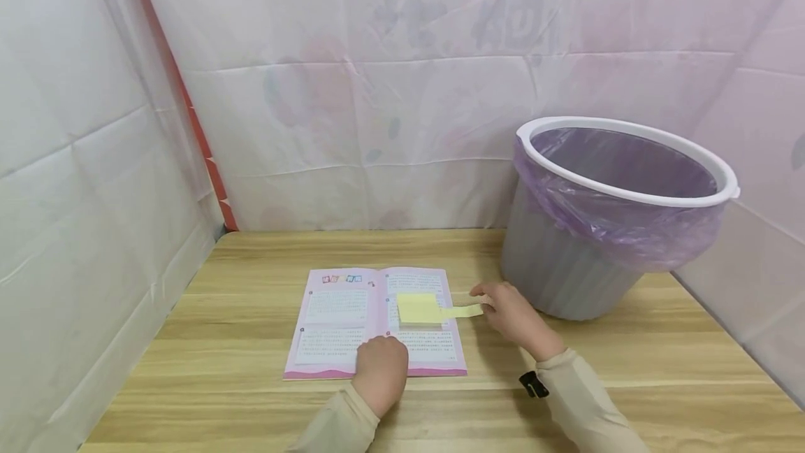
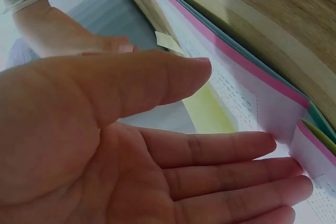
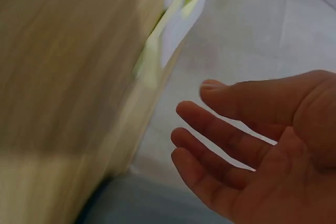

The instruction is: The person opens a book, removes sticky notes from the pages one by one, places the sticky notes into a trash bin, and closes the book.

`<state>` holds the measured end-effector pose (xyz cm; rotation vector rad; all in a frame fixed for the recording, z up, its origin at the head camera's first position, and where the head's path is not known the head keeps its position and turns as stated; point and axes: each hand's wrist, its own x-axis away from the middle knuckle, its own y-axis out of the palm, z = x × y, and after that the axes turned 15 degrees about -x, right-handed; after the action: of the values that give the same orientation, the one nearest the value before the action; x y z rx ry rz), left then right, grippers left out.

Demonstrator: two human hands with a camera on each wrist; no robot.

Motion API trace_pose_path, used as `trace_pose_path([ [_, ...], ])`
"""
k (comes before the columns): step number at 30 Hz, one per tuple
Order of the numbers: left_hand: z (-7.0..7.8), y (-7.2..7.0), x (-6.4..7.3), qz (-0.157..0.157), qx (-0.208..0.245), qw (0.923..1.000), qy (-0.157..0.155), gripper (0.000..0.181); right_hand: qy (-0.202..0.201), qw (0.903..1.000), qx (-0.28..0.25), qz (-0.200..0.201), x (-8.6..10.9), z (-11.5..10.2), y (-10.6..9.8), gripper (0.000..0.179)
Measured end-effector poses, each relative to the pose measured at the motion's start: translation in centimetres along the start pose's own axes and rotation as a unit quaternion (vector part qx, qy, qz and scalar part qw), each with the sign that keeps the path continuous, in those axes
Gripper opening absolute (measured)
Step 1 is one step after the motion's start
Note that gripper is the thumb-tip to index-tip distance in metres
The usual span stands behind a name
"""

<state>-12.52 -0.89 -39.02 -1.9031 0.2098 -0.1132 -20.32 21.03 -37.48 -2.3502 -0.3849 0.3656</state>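
An open booklet (image 1: 333,334) with pink page edges lies on the wooden table, print on both pages. On its right page sits a yellow sticky note (image 1: 418,307), with a pale yellow paper strip (image 1: 462,311) running from it past the booklet's right edge. My left hand (image 1: 381,372) is at the booklet's lower middle; in the left wrist view its fingers are straight and its fingertips (image 2: 296,187) reach the pages near the fold. Close to the strip's outer end is my right hand (image 1: 512,317). The right wrist view shows its fingers (image 3: 220,129) spread, holding nothing, apart from the strip.
A large grey bin (image 1: 560,257) with a white rim and a purple liner bag (image 1: 654,233) stands at the back right, just behind my right hand. Pale cloth (image 1: 377,103) hangs behind the table (image 1: 207,369) and along both sides.
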Motion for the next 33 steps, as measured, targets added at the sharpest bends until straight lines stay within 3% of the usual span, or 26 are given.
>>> trace_pose_path([
  [5, 0.0, 0.2, -0.2, 0.004, 0.0, 1.0, 0.005, 0.015, 0.0, 0.9994, 0.009, -0.035, -0.4, 2.0, -0.3, 0.026],
  [12, 0.1, 0.2, -0.1, 0.008, -0.011, 0.9999, -0.001, 0.014, -0.07, 0.9956, 0.023, -0.058, -1.1, 3.2, 0.6, 0.033],
  [20, 0.5, 0.0, -0.1, -0.015, -0.034, 0.9993, 0.0, 0.015, -0.128, 0.9858, 0.07, -0.084, -1.5, 3.0, 1.4, 0.04],
  [23, 0.6, 0.0, -0.1, -0.016, -0.033, 0.9993, -0.004, 0.015, -0.19, 0.9716, 0.12, -0.075, -1.8, 3.2, 1.6, 0.03],
  [27, 0.6, 0.1, -0.1, -0.011, -0.032, 0.9994, -0.004, 0.015, -0.271, 0.9379, 0.211, -0.046, -2.3, 3.5, 1.8, 0.017],
  [31, 0.7, 0.3, -0.2, -0.01, -0.039, 0.9992, -0.004, 0.015, -0.315, 0.9015, 0.295, -0.025, -2.6, 3.4, 2.0, 0.017],
  [33, 0.7, 0.3, -0.2, -0.011, -0.041, 0.9991, -0.003, 0.014, -0.327, 0.8912, 0.313, -0.023, -2.8, 3.3, 2.0, 0.017],
])
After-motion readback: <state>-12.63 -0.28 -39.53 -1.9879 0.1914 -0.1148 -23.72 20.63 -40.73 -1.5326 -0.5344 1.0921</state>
